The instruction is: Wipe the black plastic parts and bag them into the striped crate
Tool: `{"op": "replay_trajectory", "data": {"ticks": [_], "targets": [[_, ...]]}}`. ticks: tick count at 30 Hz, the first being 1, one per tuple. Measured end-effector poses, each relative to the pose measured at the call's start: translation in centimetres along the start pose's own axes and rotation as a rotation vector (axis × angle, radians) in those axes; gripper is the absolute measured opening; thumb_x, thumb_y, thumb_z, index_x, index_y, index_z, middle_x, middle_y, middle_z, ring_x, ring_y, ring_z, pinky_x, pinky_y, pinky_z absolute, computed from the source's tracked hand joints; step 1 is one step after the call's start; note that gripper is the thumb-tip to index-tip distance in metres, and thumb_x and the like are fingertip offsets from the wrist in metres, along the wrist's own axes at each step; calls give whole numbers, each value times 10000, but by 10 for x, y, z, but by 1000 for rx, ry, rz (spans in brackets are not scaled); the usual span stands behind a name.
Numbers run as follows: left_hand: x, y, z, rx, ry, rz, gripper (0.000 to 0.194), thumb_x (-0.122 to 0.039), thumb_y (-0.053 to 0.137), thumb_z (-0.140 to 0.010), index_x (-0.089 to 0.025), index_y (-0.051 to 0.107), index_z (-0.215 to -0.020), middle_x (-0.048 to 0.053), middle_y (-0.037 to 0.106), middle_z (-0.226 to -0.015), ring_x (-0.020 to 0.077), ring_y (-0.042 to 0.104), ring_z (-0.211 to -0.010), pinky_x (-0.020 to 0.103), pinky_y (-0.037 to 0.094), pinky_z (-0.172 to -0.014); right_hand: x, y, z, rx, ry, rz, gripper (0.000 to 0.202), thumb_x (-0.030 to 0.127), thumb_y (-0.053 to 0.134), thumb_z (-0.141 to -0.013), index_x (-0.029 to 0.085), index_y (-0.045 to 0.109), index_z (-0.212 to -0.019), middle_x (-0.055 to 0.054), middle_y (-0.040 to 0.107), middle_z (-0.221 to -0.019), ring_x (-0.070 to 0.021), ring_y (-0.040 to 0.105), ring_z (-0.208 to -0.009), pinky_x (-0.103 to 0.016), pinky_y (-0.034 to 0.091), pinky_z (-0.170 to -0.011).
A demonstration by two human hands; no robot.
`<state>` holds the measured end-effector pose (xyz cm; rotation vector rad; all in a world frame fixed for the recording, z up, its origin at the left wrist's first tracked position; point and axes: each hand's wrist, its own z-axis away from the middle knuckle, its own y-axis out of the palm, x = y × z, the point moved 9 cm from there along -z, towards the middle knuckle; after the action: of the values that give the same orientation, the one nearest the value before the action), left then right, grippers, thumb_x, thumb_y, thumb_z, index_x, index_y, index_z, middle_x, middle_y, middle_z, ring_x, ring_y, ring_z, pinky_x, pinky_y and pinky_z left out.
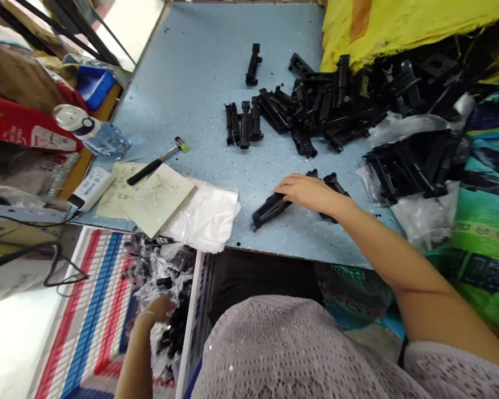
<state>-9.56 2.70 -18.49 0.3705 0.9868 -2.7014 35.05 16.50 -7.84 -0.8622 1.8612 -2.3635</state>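
Speckled blue table (203, 61) with a sack spilling at its far corner

Across the far right of that surface, a yellow sack (399, 27) gapes sideways, black pieces crowding its mouth. A loose heap (316, 105) spreads just before it, presumably so pieces can be picked without digging. Four more stand in a neat row (244, 124) beside the heap, perhaps set apart for counting.

Near the front edge, the person's right hand (305, 191) has its fingers curled narrowly over the upper end of a long black part (270, 211), which lies slanted, its free end toward the white plastic sheets (216, 213). Holding it by one end seems to leave the rest free to be steered.

Below the table, a red, white and blue crate (81, 310) holds crumpled clear plastic and dark pieces. Down in it is the left hand (161, 309), blurred; I can't tell whether it grips anything. Over on the right, a clear bag (428, 213) lies under more black parts (416, 160), likely keeping them together.
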Motion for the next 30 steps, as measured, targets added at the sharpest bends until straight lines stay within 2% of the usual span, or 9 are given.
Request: {"op": "replay_trajectory", "data": {"ticks": [3, 5, 7, 10, 13, 19, 24, 27, 30], "targets": [[-46, -36, -14, -24, 105, 221, 354, -484, 537, -967, -160, 675, -1003, 34, 682, -782, 180, 672, -703, 316, 586, -692, 3, 12, 7, -71, 135, -410, 312, 350, 588, -950, 208, 726, -1192, -96, 736, -1104, -261, 653, -1021, -402, 490, -885], [-107, -71, -24, -253, 275, 404, 376, -501, 560, -944, -180, 642, -1121, 55, 704, -868, 192, 690, -753, 338, 587, -747, 7, 32, 11, -138, 231, -822, 368, 445, 620, -915, 203, 734, -1168, -78, 750, -1048, -227, 679, -924, -367, 522, -830], [-165, -103, -29, -623, 372, 307, 330, -443, 634, -903, -171, 641, -1090, 107, 687, -1025, 221, 691, -873, 365, 567, -823, 11, 54, 14, -205, 316, -1196, 430, 501, 690, -848, 186, 740, -1136, -70, 759, -993, -201, 690, -850, -332, 542, -772], [-225, -103, -54, -728, 428, 26, 163, -319, 658, -874, -157, 654, -878, 151, 666, -1025, 289, 656, -973, 396, 535, -834, 17, 76, 22, -253, 405, -1494, 454, 514, 787, -763, 173, 749, -1060, -70, 765, -952, -182, 696, -793, -289, 540, -690], [-226, -98, -75, -605, 500, 107, 152, -239, 567, -908, -173, 655, -802, 98, 669, -907, 236, 644, -880, 357, 510, -812, 27, 77, 23, -256, 408, -1635, 361, 479, 810, -767, 175, 747, -950, -72, 765, -939, -194, 718, -826, -295, 558, -710], [-176, -105, -83, -521, 358, 635, 239, -370, 762, -747, -185, 612, -769, -23, 599, -661, 127, 552, -594, 243, 424, -570, 91, 81, -30, -117, 184, -2049, 337, 476, 822, -764, 198, 702, -913, -46, 757, -927, -229, 734, -955, -404, 572, -910], [-168, -107, -81, -557, 410, 889, 308, -338, 771, -723, -198, 517, -826, -10, 653, -742, 132, 623, -650, 252, 489, -633, 98, 112, -57, -217, 348, -2033, 338, 461, 843, -732, 186, 675, -831, -25, 734, -783, -196, 719, -872, -343, 566, -860], [-172, -115, -69, -637, 508, 782, 246, -278, 731, -746, -204, 500, -786, -4, 636, -763, 146, 637, -722, 273, 520, -691, 99, 117, -58, -227, 315, -2052, 334, 461, 830, -748, 193, 678, -876, -26, 739, -828, -201, 716, -903, -343, 555, -859], [-191, -126, -44, -725, 620, 336, 112, -154, 532, -847, -188, 635, -817, 65, 684, -900, 203, 662, -913, 359, 541, -859, 101, 117, -59, -211, 298, -2013, 331, 465, 827, -738, 193, 677, -854, -9, 730, -830, -170, 692, -820, -300, 546, -784]]}}
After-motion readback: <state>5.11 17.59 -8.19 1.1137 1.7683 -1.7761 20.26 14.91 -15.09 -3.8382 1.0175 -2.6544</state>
